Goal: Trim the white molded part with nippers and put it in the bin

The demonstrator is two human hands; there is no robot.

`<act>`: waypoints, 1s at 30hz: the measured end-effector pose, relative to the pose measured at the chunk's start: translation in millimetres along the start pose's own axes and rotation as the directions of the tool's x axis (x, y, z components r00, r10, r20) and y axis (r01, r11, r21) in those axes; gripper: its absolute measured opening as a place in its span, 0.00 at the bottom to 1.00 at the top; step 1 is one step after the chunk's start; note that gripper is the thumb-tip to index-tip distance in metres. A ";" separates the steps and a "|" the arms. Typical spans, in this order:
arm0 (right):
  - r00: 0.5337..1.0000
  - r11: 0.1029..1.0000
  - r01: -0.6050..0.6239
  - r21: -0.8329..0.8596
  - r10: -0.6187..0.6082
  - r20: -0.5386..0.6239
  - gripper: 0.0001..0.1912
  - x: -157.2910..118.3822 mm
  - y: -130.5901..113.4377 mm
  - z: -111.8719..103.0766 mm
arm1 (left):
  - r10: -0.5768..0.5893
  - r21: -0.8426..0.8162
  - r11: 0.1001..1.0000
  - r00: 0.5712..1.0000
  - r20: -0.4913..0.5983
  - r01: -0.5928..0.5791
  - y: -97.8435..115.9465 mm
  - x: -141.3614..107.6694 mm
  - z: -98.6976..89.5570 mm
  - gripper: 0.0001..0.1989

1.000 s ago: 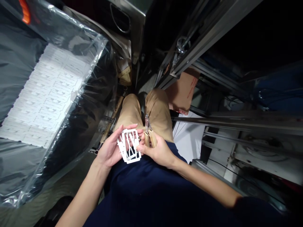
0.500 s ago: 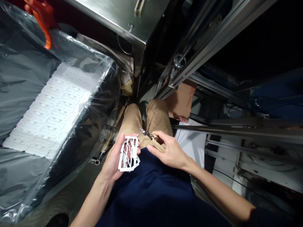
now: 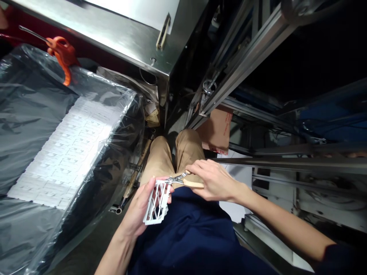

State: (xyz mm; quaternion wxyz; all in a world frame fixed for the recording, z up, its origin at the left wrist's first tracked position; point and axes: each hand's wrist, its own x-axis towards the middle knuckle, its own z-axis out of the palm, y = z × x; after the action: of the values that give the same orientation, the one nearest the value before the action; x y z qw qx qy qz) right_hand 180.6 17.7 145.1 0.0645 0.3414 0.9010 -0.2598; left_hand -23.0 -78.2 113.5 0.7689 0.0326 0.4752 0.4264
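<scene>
Lower centre: left hand grips white frame; right hand clasps pliers at its edge; apparently trimming; next squeeze needs alignment.

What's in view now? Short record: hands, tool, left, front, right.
Left hand: holds a white lattice frame
Right hand: grips pale-handled nippers
Nipper tips: at the frame's top right corner; cut or not, can't tell
Left: rows of white parts on dark, clear-plastic-covered surface; orange clamp at its far edge
Front: steel table with a slim pale-handled tool
Right: brown cardboard, metal rails
</scene>
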 end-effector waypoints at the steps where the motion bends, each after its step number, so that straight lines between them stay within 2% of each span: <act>1: 1.000 1.000 0.005 0.000 -0.005 0.000 0.18 -0.2 0.7 -0.1 | -0.002 0.007 1.000 1.000 0.001 0.002 0.3 -0.2 0.0 0.19; 10: 1.000 0.999 0.024 0.043 -0.024 0.005 0.17 -0.2 4.4 1.7 | -0.009 0.015 1.000 0.999 0.037 0.009 0.9 0.5 -3.6 0.18; 16: 0.999 0.999 0.032 0.040 -0.032 0.002 0.12 1.7 4.2 0.7 | -0.002 0.026 1.000 0.999 0.050 0.001 0.7 2.3 -6.5 0.18; 20: 0.999 0.976 0.000 0.219 0.010 -0.043 0.08 3.0 4.6 5.6 | -0.036 -0.053 0.998 0.998 0.051 0.039 3.4 1.3 -4.7 0.17; 22: 0.984 0.915 -0.110 0.389 0.155 -0.085 0.06 4.2 1.6 9.6 | -0.029 -0.115 0.993 0.998 0.057 0.036 5.8 2.2 -1.8 0.17; 25: 0.912 0.760 -0.272 0.591 0.399 -0.092 0.11 6.5 -10.7 16.5 | 0.024 -0.191 0.981 1.000 0.002 -0.023 9.3 8.3 3.8 0.16; 27: 0.897 0.665 -0.302 0.683 0.440 -0.032 0.13 7.6 -23.5 22.4 | 0.066 -0.229 0.970 0.996 -0.062 -0.079 11.5 15.0 7.6 0.15; 30: 0.908 0.515 -0.304 0.801 0.412 0.080 0.19 8.7 -43.7 34.3 | 0.124 -0.292 0.943 0.982 -0.142 -0.161 15.0 24.8 13.3 0.15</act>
State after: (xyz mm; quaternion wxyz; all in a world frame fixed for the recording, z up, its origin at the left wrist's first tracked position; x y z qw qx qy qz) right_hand 143.6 -22.4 131.7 -0.0973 0.5267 0.5997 -0.5945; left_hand -17.7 -46.9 110.2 0.7016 -0.0770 0.4466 0.5500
